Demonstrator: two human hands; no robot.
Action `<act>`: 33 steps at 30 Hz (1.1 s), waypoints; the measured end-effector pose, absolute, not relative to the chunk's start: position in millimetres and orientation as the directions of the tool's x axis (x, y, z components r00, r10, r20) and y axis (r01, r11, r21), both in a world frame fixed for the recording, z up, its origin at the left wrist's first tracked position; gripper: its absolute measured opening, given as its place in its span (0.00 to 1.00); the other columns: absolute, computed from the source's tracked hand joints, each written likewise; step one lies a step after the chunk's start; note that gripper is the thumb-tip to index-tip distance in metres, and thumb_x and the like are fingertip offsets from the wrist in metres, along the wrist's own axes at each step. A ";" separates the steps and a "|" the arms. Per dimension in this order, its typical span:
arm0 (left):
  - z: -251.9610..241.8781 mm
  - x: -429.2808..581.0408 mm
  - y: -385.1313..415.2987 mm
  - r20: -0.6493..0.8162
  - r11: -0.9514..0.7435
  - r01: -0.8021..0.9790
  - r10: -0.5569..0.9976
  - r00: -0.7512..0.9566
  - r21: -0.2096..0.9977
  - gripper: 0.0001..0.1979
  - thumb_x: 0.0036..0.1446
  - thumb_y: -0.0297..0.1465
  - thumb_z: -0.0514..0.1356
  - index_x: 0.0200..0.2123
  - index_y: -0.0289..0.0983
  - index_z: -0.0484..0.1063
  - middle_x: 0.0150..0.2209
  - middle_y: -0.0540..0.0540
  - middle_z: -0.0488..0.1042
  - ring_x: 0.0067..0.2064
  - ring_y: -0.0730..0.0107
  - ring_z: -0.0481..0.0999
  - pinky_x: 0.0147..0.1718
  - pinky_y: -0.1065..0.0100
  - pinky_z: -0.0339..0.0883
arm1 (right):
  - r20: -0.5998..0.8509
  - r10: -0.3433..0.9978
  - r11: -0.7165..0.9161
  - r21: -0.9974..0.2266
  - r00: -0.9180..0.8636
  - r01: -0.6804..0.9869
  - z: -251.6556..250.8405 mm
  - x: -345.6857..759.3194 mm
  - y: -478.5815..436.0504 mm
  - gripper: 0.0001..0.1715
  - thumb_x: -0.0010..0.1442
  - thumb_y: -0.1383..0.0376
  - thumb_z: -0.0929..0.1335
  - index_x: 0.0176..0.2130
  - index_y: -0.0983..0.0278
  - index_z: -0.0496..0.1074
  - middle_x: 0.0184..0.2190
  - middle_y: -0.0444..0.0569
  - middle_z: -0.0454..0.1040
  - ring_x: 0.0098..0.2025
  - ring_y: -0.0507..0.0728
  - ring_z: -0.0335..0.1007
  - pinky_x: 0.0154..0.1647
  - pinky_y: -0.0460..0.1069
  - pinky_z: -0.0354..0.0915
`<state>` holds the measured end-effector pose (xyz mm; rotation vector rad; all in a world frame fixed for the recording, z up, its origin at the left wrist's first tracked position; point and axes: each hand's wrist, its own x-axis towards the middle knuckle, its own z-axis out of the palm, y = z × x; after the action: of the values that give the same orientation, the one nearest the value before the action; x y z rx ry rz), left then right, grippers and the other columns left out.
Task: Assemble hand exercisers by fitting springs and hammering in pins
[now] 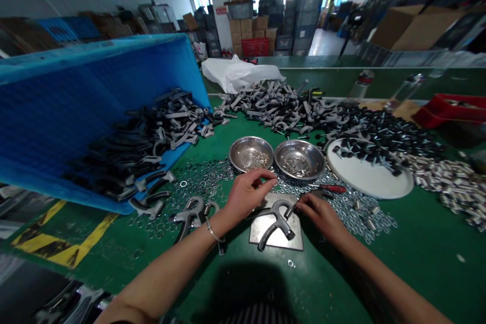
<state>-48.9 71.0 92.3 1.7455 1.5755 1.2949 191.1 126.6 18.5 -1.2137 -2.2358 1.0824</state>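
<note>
1. Head cam: both hands low over green counter [417,243], working on one part.
2. Left hand [246,195]: thumb + forefinger pinched tight, tips closed. Anything between them is too small to tell. Thin bracelet [213,233] on that wrist.
3. Right hand [318,212]: fingers curled narrow, tips at right end of grey handle piece [276,216]. Can't tell if it's gripping the piece or just touching it.
4. Grey handle piece: between the two hands, just below left fingertips. Lies flat on steel plate [294,240], curved top toward the bowls, legs pointing back at the person.
5. Steel plate sits under both hands' fingertips, flat on counter.
6. Just beyond left hand: left bowl [243,148], small shiny bits inside. Beyond right hand: right bowl [313,157], small metal pins inside. The two bowls touch.
7. Red-handled tool [333,188] lies just beyond right hand, apart from it.
8. Washers [197,177] are scattered left of left hand and also around right hand.
9. Finished grippers [192,217] lie just left of left wrist.
10. Far left of left hand: tilted blue crate [56,111], black/grey handles spilling out.
11. Right of right hand, well apart: white tray [379,185] w/ black parts [357,149].
12. Beyond bowls: grey parts pile [273,104].
</note>
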 end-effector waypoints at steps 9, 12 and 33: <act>57.8 -48.3 38.4 0.029 0.006 0.367 0.996 -0.088 0.930 0.06 0.60 0.33 0.60 0.35 0.36 0.73 0.31 0.49 0.75 0.31 0.71 0.71 0.32 0.70 0.63 | 0.023 0.773 0.546 -0.533 -0.634 0.646 13.4 181.9 129.8 0.12 0.67 0.60 0.62 0.36 0.62 0.70 0.35 0.52 0.75 0.38 0.60 0.71 0.39 0.51 0.63; 37.3 -32.5 40.4 0.100 -0.068 0.505 0.994 -0.037 0.860 0.04 0.60 0.29 0.60 0.32 0.36 0.72 0.35 0.48 0.73 0.38 0.68 0.72 0.39 0.68 0.64 | 0.044 0.757 0.607 -0.420 -0.652 0.675 16.3 178.3 127.1 0.10 0.67 0.62 0.63 0.36 0.63 0.70 0.36 0.55 0.74 0.40 0.62 0.70 0.42 0.53 0.62; 17.3 -16.0 46.4 0.195 -0.247 0.838 0.966 0.172 0.487 0.06 0.65 0.26 0.54 0.38 0.35 0.71 0.41 0.42 0.72 0.46 0.58 0.70 0.49 0.58 0.63 | -0.013 0.826 0.564 0.027 -0.564 0.825 27.9 223.4 133.2 0.18 0.63 0.52 0.68 0.39 0.65 0.68 0.37 0.63 0.75 0.39 0.69 0.74 0.33 0.55 0.64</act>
<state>-16.0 46.4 17.3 2.1825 1.7338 0.6861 223.4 133.2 27.9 -1.4776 -2.7991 -0.0279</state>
